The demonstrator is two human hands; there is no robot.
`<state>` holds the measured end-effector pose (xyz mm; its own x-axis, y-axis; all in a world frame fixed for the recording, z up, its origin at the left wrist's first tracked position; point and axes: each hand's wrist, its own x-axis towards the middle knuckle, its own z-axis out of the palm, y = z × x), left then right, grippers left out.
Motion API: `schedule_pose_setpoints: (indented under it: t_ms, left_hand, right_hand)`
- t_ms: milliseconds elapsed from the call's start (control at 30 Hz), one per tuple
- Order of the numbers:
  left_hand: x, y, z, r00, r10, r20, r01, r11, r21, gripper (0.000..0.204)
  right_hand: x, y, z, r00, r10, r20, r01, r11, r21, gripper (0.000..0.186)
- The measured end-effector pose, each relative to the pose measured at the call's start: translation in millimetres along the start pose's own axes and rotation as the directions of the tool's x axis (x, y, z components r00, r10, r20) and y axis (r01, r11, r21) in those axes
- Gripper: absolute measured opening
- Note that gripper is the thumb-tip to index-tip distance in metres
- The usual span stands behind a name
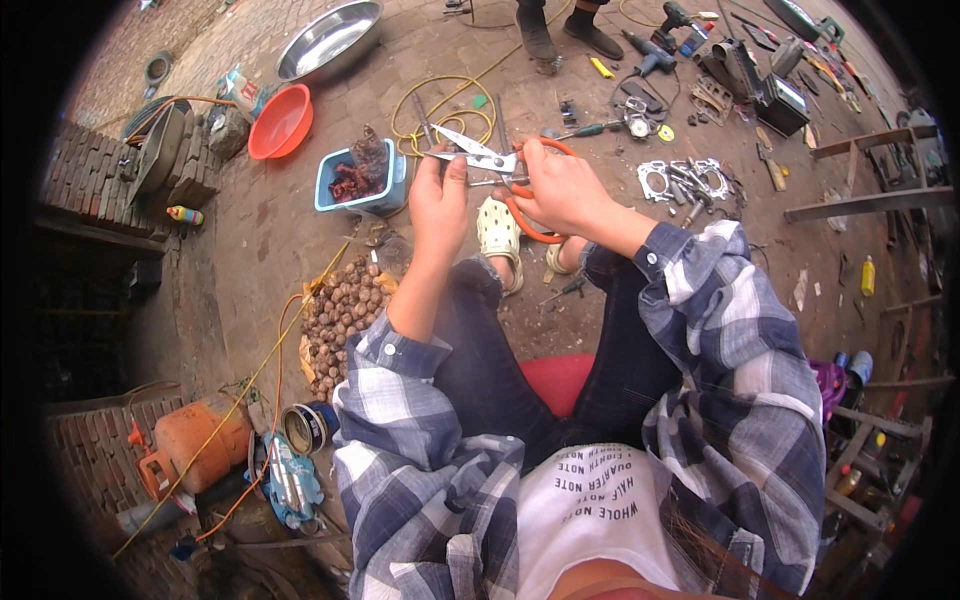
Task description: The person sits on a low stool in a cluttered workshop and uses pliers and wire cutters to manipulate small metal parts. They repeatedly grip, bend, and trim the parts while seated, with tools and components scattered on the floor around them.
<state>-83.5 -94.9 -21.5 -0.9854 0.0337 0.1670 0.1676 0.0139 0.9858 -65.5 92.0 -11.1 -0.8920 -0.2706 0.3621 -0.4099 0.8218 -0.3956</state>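
My right hand grips the orange handles of a pair of scissors, whose steel blades point left and stand apart. My left hand is raised next to the blades, fingers pinched on something small that I cannot make out, right at the blade edge. Both hands hover above my knees and my pale sandals. A pile of brown nuts lies on the ground to my left. A blue tub holding dark reddish pieces stands just beyond my left hand.
An orange bowl and a large steel basin sit at the back left. Yellow hose, drills and metal parts litter the ground ahead. Another person's feet stand at the top. An orange canister and tin lie lower left.
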Motion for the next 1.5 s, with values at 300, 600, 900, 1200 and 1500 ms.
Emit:
schedule_pose_setpoints:
  t_ms: [300, 600, 900, 1200, 1500]
  left_hand:
    - [-1.8, -1.9, 2.2, 0.999, 0.052, -0.009, -0.052, 0.998, 0.027, 0.024]
    - [-2.5, 3.9, 1.5, 0.995, -0.008, 0.099, 0.024, 0.987, -0.159, 0.027]
    - [-2.7, 9.0, -2.5, 0.961, -0.117, 0.251, 0.187, 0.943, -0.276, 0.02]
    - [-3.0, 5.2, 3.1, 0.972, -0.087, 0.22, 0.141, 0.959, -0.244, 0.021]
    - [-1.6, -3.2, 1.4, 0.991, 0.005, 0.137, 0.003, 0.998, -0.059, 0.028]
  right_hand:
    - [-0.1, -4.2, -6.0, 0.987, 0.078, 0.144, -0.084, 0.996, 0.035, 0.061]
    - [6.7, -3.6, -7.3, 0.993, 0.089, 0.073, -0.093, 0.994, 0.049, 0.063]
    - [4.6, 4.8, -1.2, 0.998, 0.066, 0.012, -0.067, 0.995, 0.069, 0.07]
    - [3.1, 4.2, -2.3, 0.996, -0.009, -0.086, 0.01, 1.0, 0.014, 0.062]
    - [-1.4, 4.3, 2.3, 1.0, -0.008, -0.025, 0.007, 0.999, -0.046, 0.064]
